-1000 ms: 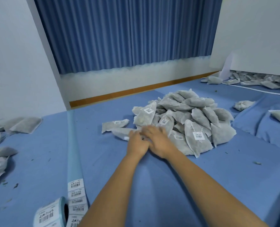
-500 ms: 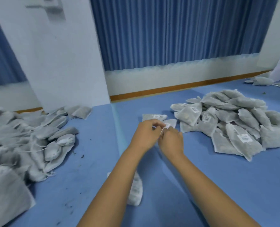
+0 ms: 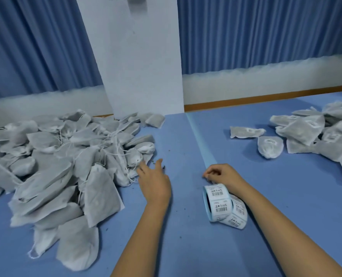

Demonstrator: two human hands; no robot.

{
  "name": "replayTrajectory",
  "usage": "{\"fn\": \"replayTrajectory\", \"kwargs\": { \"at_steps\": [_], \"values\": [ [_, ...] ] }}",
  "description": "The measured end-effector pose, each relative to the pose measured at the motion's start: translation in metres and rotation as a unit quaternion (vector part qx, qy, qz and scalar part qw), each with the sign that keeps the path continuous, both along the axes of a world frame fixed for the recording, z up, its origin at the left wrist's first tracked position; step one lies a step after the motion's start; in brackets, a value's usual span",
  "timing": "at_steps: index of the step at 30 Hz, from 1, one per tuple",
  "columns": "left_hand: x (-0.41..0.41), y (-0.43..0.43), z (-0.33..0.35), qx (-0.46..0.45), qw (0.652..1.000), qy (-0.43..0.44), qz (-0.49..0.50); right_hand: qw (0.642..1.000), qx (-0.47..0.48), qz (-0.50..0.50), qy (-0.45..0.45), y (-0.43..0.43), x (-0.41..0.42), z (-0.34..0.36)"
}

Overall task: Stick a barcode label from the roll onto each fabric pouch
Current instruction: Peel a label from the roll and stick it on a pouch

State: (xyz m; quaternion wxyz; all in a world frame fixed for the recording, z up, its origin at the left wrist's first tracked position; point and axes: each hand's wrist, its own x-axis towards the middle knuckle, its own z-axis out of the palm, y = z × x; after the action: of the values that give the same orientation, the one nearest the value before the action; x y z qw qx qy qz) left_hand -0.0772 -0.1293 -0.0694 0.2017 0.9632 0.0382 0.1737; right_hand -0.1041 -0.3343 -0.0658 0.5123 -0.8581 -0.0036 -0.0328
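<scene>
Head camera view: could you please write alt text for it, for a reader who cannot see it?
A person's left hand reaches, fingers spread, toward a heap of unlabelled fabric pouches on a blue table, while the right hand pinches the backing strip just beyond a barcode label roll. Labelled pouches lie at far right.

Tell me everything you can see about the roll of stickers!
The label roll rests on its curved edge on the blue table, its hollow middle facing left. It is white paper labels, each printed with a black barcode and writing, on pale blue backing. Its outer turns hang loose at the lower right. An empty backing strip runs from it toward the far wall. The right hand sits just behind the roll, fingers curled onto the strip, seemingly pinching it.
</scene>
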Motion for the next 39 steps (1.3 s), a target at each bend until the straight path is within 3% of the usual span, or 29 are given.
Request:
{"fn": "replayTrajectory", "kwargs": {
  "at_steps": [2,4,7,11,14,16,18,21,23,26,30,35,39],
  "values": [
    [0.011,0.005,-0.002,0.099,0.994,0.029,0.036,1.0,-0.009,-0.011,0.004,0.0,0.001,-0.002],
    [0.024,0.011,-0.004,0.138,0.987,0.052,0.067,1.0,-0.017,-0.017,0.003,0.0,0.001,-0.003],
    [0.038,0.019,-0.006,0.106,0.988,0.067,0.085,1.0,-0.026,-0.002,0.002,-0.001,0.002,-0.006],
    [0.039,0.018,0.001,0.09,0.99,-0.048,0.094,0.999,-0.034,0.013,0.001,-0.002,0.005,-0.006],
    [0.031,0.009,0.009,-0.103,0.987,-0.123,0.024,0.999,-0.024,0.033,0.008,-0.003,0.004,-0.005],
    [0.017,-0.007,0.018,-0.288,0.944,-0.156,-0.041,0.999,0.036,0.035,-0.004,-0.004,0.002,0.0],
    [-0.001,-0.026,0.024,-0.389,0.901,-0.17,-0.094,0.992,0.1,0.03,-0.066,-0.004,0.0,0.01],
    [-0.012,-0.047,0.024,-0.378,0.894,-0.132,-0.202,0.974,0.121,0.061,-0.182,0.0,-0.006,0.025],
    [-0.015,-0.051,0.022,-0.347,0.89,-0.099,-0.279,0.971,0.078,0.072,-0.215,0.003,-0.01,0.028],
    [-0.013,-0.044,0.022,-0.292,0.892,-0.081,-0.335,0.978,0.062,0.039,-0.196,0.003,-0.011,0.025],
    [-0.006,-0.03,0.022,-0.209,0.91,-0.16,-0.319,0.982,0.023,-0.004,-0.189,0.005,-0.006,0.021],
    [-0.017,-0.038,0.029,-0.21,0.904,-0.156,-0.337,0.969,-0.051,0.031,-0.238,0.013,-0.008,0.022],
    [-0.027,-0.045,0.037,-0.309,0.87,-0.163,-0.349,0.967,0.039,-0.019,-0.253,0.011,-0.009,0.025]
  ]
}}
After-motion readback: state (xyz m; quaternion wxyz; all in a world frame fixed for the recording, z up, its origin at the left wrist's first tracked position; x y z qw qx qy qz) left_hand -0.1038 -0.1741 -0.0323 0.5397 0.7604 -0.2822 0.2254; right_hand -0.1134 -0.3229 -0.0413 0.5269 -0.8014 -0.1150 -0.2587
